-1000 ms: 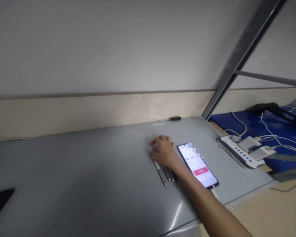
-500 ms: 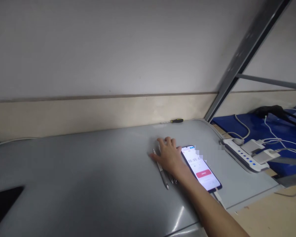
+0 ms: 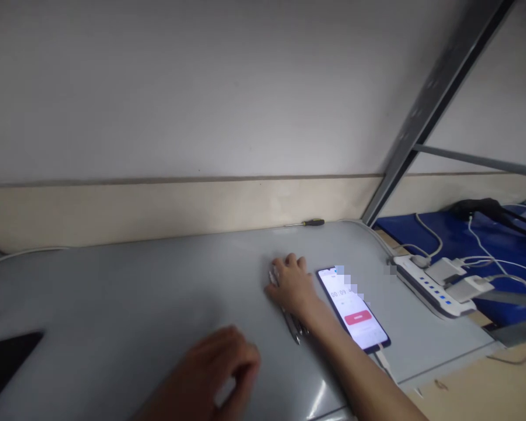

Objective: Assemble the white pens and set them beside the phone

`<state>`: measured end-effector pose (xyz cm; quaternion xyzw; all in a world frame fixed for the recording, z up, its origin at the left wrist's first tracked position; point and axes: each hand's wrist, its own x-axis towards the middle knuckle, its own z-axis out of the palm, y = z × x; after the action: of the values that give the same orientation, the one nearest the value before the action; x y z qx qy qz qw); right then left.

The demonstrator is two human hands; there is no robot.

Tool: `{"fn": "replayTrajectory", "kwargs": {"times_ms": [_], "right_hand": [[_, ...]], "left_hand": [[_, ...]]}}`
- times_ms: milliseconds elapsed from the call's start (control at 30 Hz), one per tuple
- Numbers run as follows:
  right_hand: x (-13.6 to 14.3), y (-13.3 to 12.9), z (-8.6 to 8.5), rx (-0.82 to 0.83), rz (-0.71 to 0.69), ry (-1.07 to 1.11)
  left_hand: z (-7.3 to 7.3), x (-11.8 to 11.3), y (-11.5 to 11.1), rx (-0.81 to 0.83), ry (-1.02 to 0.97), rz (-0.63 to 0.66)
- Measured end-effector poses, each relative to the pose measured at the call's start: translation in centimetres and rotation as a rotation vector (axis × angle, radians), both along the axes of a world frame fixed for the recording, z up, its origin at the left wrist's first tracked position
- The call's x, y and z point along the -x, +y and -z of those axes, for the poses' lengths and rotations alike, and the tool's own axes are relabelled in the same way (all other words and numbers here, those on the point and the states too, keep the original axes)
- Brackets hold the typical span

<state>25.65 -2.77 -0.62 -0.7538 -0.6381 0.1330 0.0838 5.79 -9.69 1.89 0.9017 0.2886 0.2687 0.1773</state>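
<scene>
My right hand [image 3: 293, 287] lies over several pens [image 3: 291, 328] on the grey tabletop [image 3: 114, 304]. Its thumb and fingers close around their upper ends, and the lower ends with metal tips stick out below the palm. Most of each pen is hidden under the hand. My left hand [image 3: 223, 362] is low in the middle of the view, darker and slightly blurred, raised over the table and apart from the pens. Its fingers curl in toward the thumb, and nothing shows in them. Just right of my right hand lies a lit phone [image 3: 355, 310] with a timer on its screen.
A screwdriver [image 3: 313, 223] lies by the wall. A white power strip [image 3: 429, 286] with plugged-in chargers sits at the right edge, beside a metal post [image 3: 403, 155]. A cable [image 3: 386, 362] runs from the phone. A black flat object [image 3: 9, 356] is at the left.
My left hand has come into view from below. My right hand's fingers have drawn in around the pens. The view has tilted slightly upward.
</scene>
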Motion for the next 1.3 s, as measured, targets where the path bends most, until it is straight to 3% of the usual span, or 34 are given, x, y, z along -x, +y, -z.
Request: {"fn": "replayTrajectory", "kwargs": {"times_ms": [67, 133, 233, 367, 433, 667, 800, 900, 1033, 1167, 1300], "right_hand": [[0.0, 0.1, 0.0, -0.011, -0.014, 0.005], [0.1, 0.1, 0.0, -0.017, -0.042, 0.021], [0.2, 0.1, 0.1, -0.011, -0.086, 0.041], [0.4, 0.2, 0.7, -0.035, -0.11, 0.007], [0.4, 0.3, 1.0, -0.033, -0.116, 0.001], [0.5, 0.3, 1.5, -0.087, -0.166, 0.044], [-0.1, 0.7, 1.9, -0.191, -0.197, 0.304], [-0.5, 1.6, 2.6, -0.297, -0.175, 0.651], [-0.6, 2.3, 2.9, -0.439, -0.046, 1.022], [-0.2, 2.2, 2.5, -0.495, 0.046, 1.21], [1.1, 1.8, 2.0, -0.589, 0.107, 1.306]], "left_hand": [[-1.5, -1.4, 2.3, -0.015, -0.064, -0.041], [-2.4, -2.4, 4.4, -0.038, -0.072, 0.006], [-2.2, -3.0, 7.6, 0.013, -0.118, -0.068], [0.1, -2.3, 11.9, 0.277, -0.312, -0.292], [1.6, -1.9, 13.6, 0.328, -0.388, -0.373], [5.1, -2.7, 17.7, 0.342, -0.4, -0.364], [6.0, -4.3, 19.7, 0.322, -0.415, -0.378], [6.3, -5.3, 19.6, 0.309, -0.378, -0.321], [5.9, -5.2, 16.7, 0.313, -0.308, -0.184], [5.1, -3.5, 12.6, 0.392, -0.191, -0.056], [4.4, -1.6, 9.1, 0.464, -0.14, -0.064]]}}
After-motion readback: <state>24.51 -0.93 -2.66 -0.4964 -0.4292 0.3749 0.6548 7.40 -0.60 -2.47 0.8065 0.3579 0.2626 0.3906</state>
